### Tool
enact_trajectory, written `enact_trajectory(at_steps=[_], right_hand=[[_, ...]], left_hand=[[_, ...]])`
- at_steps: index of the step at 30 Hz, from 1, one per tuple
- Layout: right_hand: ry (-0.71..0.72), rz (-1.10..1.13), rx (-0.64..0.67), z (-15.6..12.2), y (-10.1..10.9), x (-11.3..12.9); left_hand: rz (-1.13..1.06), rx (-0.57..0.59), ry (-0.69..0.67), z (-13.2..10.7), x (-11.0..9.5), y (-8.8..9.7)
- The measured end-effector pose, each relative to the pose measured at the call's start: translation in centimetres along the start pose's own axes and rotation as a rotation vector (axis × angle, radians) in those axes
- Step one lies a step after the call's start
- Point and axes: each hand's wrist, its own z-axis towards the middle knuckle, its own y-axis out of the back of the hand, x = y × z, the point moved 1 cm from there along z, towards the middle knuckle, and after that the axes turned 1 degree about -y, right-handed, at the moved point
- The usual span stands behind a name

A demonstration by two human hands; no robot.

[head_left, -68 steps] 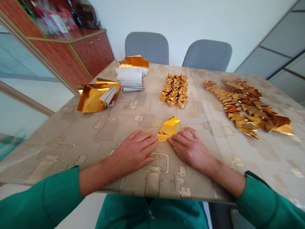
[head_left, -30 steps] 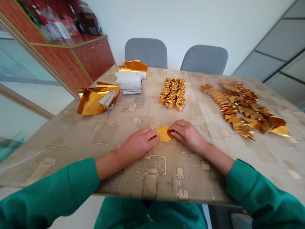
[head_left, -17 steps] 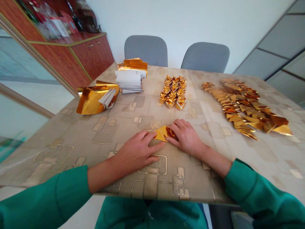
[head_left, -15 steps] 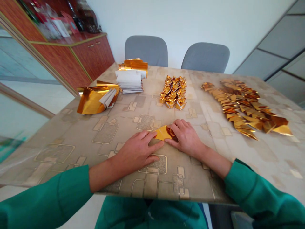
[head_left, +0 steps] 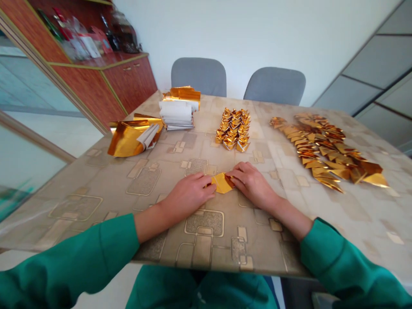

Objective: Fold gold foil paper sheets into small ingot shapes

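A small folded piece of gold foil paper [head_left: 222,183] lies close to the table surface between my hands. My left hand [head_left: 189,192] pinches its left end, with the fingers drawn together. At the opposite end my right hand [head_left: 252,183] grips it between thumb and fingers, covering that edge. Beyond the hands stands a block of finished gold paper ingots [head_left: 234,128] set in close rows. Off to the right, long overlapping rows of folded gold paper pieces [head_left: 322,150] spread over the table.
The table [head_left: 141,231] has a patterned cover. Loose gold sheets [head_left: 127,139] lie curled at the left, near a stack of white-backed paper [head_left: 176,115]. Two grey chairs [head_left: 198,75] stand at the far side. A wooden cabinet [head_left: 128,83] is at the back left.
My left fingers have gone from stretched out to closed on the left end of the gold paper. My right hand keeps its grip. The view has tilted slightly upward.
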Motion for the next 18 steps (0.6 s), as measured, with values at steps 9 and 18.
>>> enact_trajectory(at_steps=[9, 18], right_hand=[[-0.208, 0.109, 0.048, 1.5, -0.1, 0.0], [0.007, 0.464, -0.079, 0.6, 1.2, 0.9]], left_hand=[[-0.325, -0.184, 0.23, 0.3, 1.4, -1.2], [-0.328, -0.353, 0.215, 0.3, 1.3, -1.1]])
